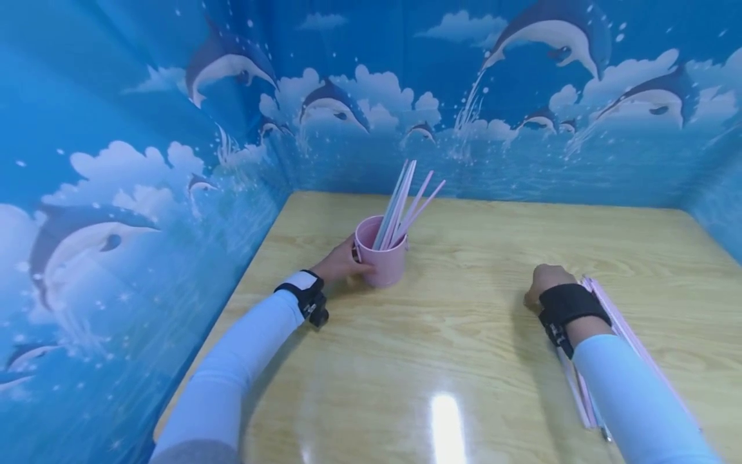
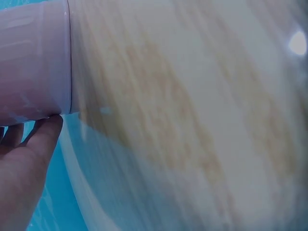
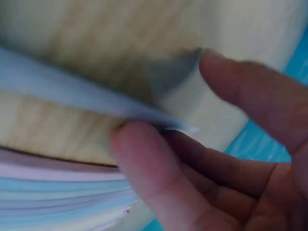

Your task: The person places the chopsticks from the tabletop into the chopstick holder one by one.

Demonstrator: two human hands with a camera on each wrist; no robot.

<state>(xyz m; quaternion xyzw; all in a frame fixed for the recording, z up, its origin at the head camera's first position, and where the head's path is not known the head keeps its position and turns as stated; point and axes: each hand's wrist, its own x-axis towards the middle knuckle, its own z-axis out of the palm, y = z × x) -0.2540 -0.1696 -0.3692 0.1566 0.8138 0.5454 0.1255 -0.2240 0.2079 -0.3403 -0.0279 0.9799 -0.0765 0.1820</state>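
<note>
A pink bucket (image 1: 387, 267) stands at the left of the wooden table, with several thin pastel sticks (image 1: 400, 209) leaning out of it. My left hand (image 1: 342, 261) grips the bucket's left side; in the left wrist view the thumb (image 2: 45, 139) lies against its wall. My right hand (image 1: 547, 283) is low over the table at the right. In the right wrist view, its index fingertip touches a blurred pale blue stick (image 3: 86, 86), while the thumb stays apart from it. Whether these sticks are straws or pencils, I cannot tell.
A bundle of pastel sticks (image 1: 620, 322) lies on the table (image 1: 452, 309) beside and under my right forearm. Several more sticks (image 1: 582, 393) lie to the left of that forearm. Blue dolphin-print sheets (image 1: 371, 154) border the table at the back and sides.
</note>
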